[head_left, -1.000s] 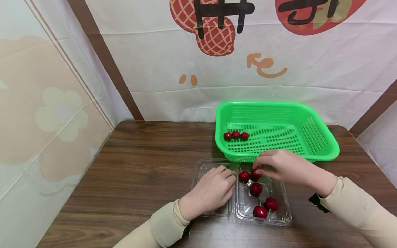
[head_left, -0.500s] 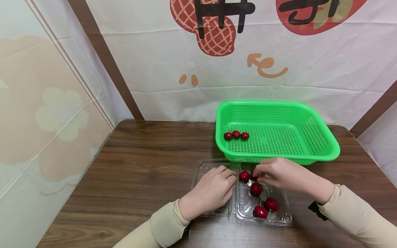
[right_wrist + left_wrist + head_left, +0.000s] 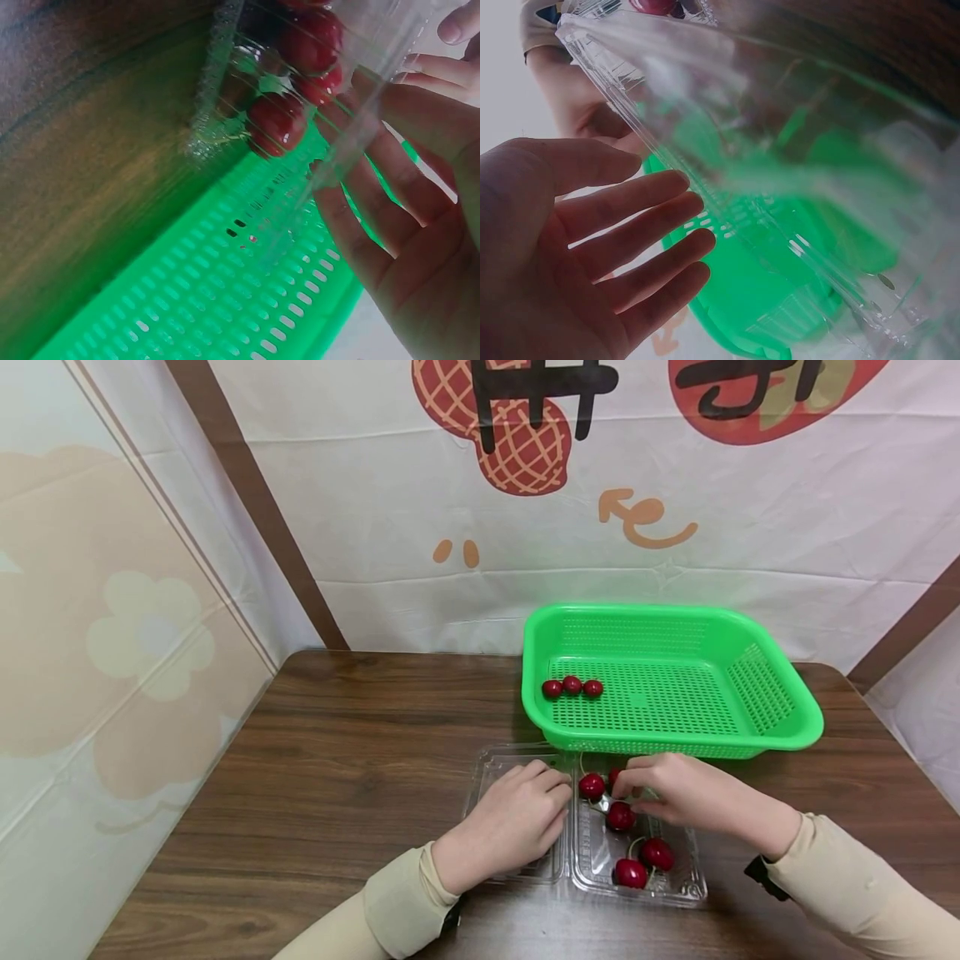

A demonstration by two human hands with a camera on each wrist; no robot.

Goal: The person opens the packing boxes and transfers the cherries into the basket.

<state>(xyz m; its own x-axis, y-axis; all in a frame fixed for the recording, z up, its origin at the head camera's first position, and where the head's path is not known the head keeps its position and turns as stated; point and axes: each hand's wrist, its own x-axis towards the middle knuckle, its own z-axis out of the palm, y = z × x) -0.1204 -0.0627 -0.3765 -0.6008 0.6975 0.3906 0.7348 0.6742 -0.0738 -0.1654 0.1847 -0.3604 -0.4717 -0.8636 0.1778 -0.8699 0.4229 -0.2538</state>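
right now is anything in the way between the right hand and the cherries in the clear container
Nothing visible: the right hand is over the clear container, its fingers at the cherries, with no lid above them. The left hand is off to the left.

The basket looked like smooth green plastic, kinda shiny along the rim, with perforated sides and bottom. The container was thin see-through plastic, super glossy, with ribbed bits that caught the light. The cherries were smooth and really shiny, little highlights and all. The table had a dark brown wood-grain top, pretty smooth, with a soft sheen toward the front. The backdrop seemed to be matt printed cloth with creases, and the sleeves were matt beige fabric.
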